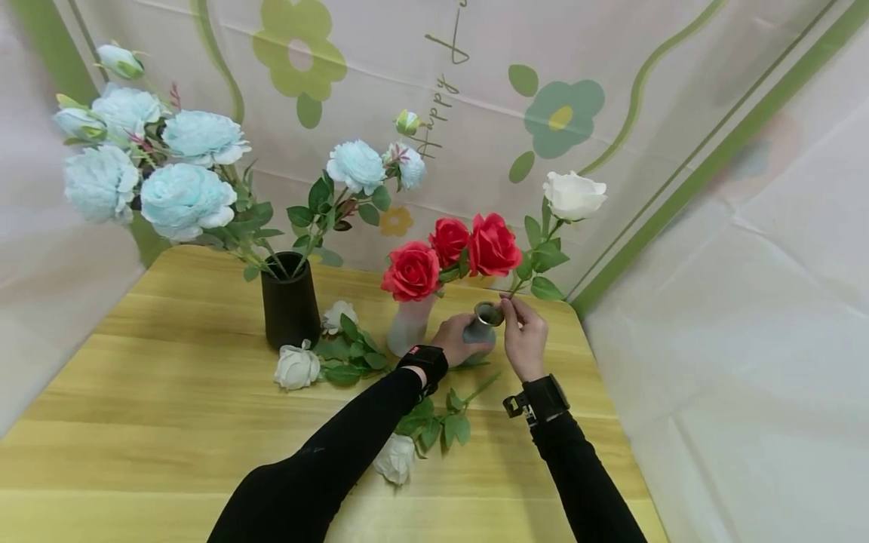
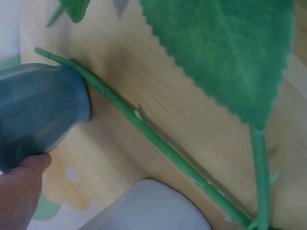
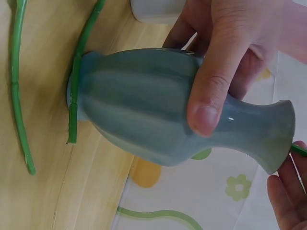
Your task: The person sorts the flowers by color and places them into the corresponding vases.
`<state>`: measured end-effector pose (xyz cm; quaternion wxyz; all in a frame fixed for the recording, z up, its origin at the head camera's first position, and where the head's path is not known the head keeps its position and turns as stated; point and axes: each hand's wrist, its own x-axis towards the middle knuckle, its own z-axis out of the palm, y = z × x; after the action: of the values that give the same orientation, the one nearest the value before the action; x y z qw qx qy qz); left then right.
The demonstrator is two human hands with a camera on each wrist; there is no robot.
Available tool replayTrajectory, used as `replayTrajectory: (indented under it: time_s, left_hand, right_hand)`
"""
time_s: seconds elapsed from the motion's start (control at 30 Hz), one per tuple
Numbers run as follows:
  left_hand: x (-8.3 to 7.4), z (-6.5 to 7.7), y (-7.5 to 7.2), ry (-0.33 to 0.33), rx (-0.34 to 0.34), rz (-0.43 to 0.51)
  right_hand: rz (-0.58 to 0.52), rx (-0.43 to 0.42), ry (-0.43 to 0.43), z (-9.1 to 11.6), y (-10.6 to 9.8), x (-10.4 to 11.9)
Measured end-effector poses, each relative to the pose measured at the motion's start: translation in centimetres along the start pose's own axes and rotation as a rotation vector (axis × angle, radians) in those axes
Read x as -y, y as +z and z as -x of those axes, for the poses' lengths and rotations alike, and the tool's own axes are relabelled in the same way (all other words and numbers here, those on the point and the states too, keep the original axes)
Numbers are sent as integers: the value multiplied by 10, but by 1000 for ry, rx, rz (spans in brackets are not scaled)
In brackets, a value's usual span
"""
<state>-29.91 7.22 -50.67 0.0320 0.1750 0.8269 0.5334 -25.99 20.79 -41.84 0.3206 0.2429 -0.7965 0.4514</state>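
Observation:
My left hand (image 1: pixel 453 339) grips a blue-grey ceramic vase (image 3: pixel 144 105) round its upper body, thumb on the near side in the right wrist view. Its flared mouth faces up in the head view. My right hand (image 1: pixel 526 339) pinches the green stem of a white rose (image 1: pixel 573 197) between thumb and fingers, right at the vase's rim. The bloom tilts up and to the right, with leaves (image 1: pixel 546 256) below it. In the left wrist view the vase (image 2: pixel 43 108) stands by a loose green stem (image 2: pixel 144 127) that crosses in front of its base.
Red roses (image 1: pixel 492 245) stand in a whitish vase (image 1: pixel 409 324) left of the blue-grey one. A black vase (image 1: pixel 290 309) holds pale blue flowers (image 1: pixel 186 200) at the back left. Loose white roses (image 1: pixel 297 367) with leafy stems lie on the wooden table (image 1: pixel 170 422), one nearer the front (image 1: pixel 395 458).

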Motion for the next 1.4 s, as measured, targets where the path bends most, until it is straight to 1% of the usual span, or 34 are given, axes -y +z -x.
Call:
replayTrajectory:
  time_s: [0.2, 0.33, 0.53, 0.7, 0.83, 0.93, 0.97, 1.0, 1.07, 1.2, 1.23, 1.3, 1.4]
  left_hand:
    - [-6, 2, -1, -28, 8, -7]
    - [-6, 3, -2, -27, 7, -3]
    - [-6, 3, -3, -25, 17, 12]
    - [-1, 2, -2, 3, 8, 7]
    - [3, 1, -1, 38, 5, 0]
    - [5, 0, -1, 64, 11, -1]
    - [6, 0, -1, 69, 12, -1]
    - [7, -1, -1, 72, 11, -1]
    - [7, -2, -1, 74, 18, 3]
    - [7, -2, -1, 62, 18, 23]
    - [7, -2, -1, 61, 15, 27]
    - [7, -1, -1, 61, 6, 27]
    - [8, 0, -1, 64, -4, 32]
  right_hand:
    - [34, 41, 49, 8, 3, -33]
    - [67, 50, 70, 9, 3, -34]
    - [98, 74, 60, 7, 2, -34]
    - [108, 72, 79, 7, 3, -33]
    - [67, 60, 94, 11, 4, -34]
    - [-5, 89, 89, 19, 5, -35]
    - [-45, 100, 83, 26, 8, -49]
    - [-58, 112, 86, 29, 8, -49]
    - [-69, 129, 101, 34, 7, -48]
    - [-68, 129, 153, 41, 3, -47]
    - [-91, 127, 156, 45, 4, -54]
    - [-118, 121, 168, 50, 2, -60]
    - [-145, 113, 156, 61, -1, -77]
